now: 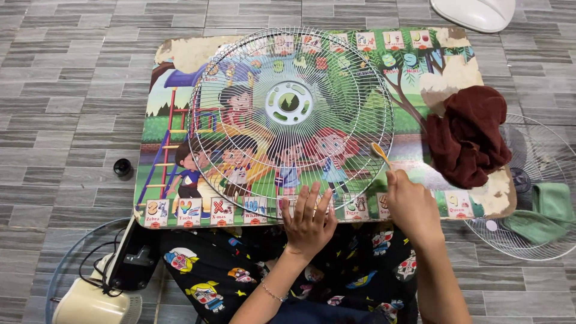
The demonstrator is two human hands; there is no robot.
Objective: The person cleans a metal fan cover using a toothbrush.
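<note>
Brushing of the white fan grille looks under way: right hand grips a small brush at its rim. Left hand, fingers spread, pins the near edge to the bench. Next stroke likely needs that steadying press.

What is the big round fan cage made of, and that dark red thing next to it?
The fan cage looks like thin metal wire with a white coating: fine, stiff spokes and rings you can see the table through. The dark red thing looks like soft cloth, probably a rag, since it lies crumpled in floppy folds with a dull, fuzzy surface.
</note>
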